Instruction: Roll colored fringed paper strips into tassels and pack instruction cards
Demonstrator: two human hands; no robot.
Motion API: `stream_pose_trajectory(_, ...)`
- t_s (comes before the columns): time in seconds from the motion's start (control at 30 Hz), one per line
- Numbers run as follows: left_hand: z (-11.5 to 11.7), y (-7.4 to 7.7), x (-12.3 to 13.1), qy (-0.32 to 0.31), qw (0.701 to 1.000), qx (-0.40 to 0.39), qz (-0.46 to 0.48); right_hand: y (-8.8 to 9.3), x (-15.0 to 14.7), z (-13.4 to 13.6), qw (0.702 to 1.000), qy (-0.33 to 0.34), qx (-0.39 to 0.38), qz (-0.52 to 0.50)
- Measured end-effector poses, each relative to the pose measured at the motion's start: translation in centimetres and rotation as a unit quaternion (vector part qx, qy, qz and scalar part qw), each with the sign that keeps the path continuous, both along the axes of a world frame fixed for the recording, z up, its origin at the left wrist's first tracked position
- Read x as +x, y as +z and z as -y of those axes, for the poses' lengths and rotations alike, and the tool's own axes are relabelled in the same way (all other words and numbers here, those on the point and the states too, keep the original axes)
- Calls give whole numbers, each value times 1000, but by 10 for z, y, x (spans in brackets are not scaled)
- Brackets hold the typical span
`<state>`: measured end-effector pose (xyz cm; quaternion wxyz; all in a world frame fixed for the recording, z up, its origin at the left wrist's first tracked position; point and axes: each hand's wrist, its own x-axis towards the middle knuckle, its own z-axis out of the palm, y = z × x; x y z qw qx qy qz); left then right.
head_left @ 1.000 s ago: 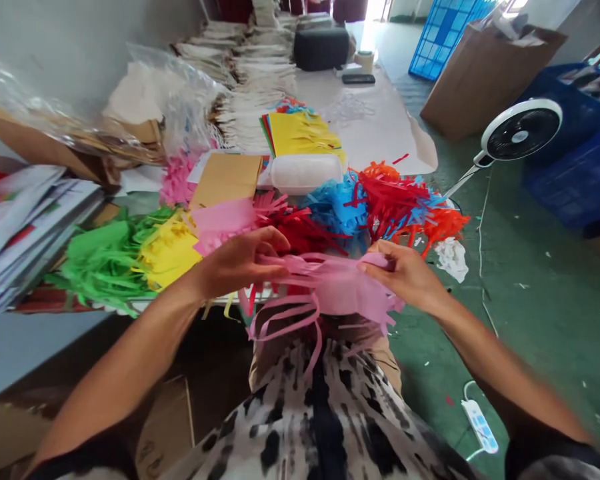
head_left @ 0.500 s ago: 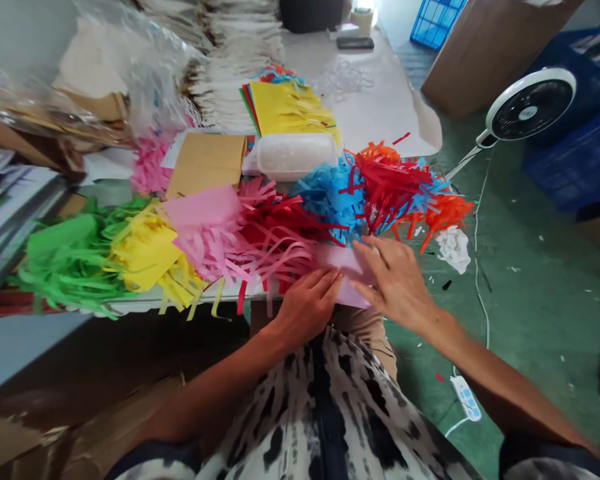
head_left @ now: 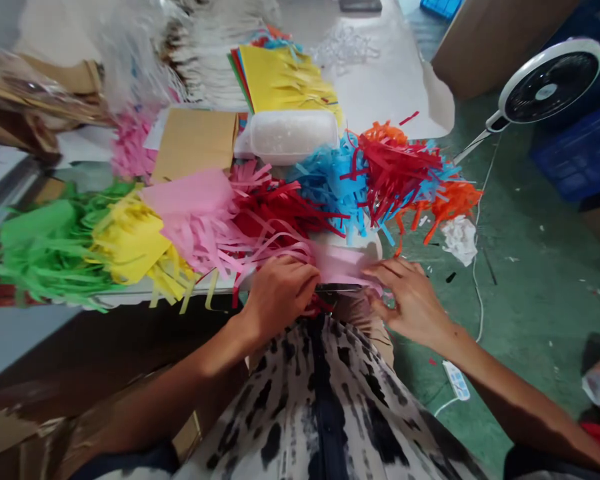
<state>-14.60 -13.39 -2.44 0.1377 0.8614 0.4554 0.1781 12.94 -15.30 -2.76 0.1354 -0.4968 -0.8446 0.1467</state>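
Note:
A pink fringed paper sheet lies at the table's near edge, over my lap. My left hand is curled shut on its left end, where the pink strips hang. My right hand holds the sheet's right end, fingers stretched over it and thumb below. A thin dark strip, possibly a blade, shows between my hands; I cannot make out what it is. Behind the sheet lie piles of fringed paper: pink, red, blue, yellow and green.
A white plastic box and a brown envelope sit behind the piles, with a stack of yellow sheets farther back. On the green floor at the right stand a white fan and a power strip.
The pink sheet came down from mid-air onto the table's near edge. Both hands dropped with it and now hold its ends. The view has tilted downward.

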Motion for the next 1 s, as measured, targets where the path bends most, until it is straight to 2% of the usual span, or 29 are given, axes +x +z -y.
stream_pose_trajectory(0.17, -7, 4, 15, -14, 998, -2, -59, -2, -21, 5, 998, -49, 32, 9)
stream_pose_trajectory(0.27, -7, 2, 17, 27, 998, -23, -43, -9, -16, 2, 997, -71, 22, -17)
stream_pose_trajectory(0.47, -10, -2, 10, 120, 989, -83, -16, -11, -3, -13, 988, -126, -50, -75)
stream_pose_trajectory(0.57, -16, -3, 14, 172, 979, -105, -42, -11, -9, -19, 987, -159, -25, -21)
stream_pose_trajectory(0.73, -26, -4, 22, 215, 966, -91, -107, -12, -18, -24, 978, -177, 34, 100)
stream_pose_trajectory(1.0, -36, 1, 27, 228, 954, -99, -165, -13, -21, -32, 969, -181, 51, 159)
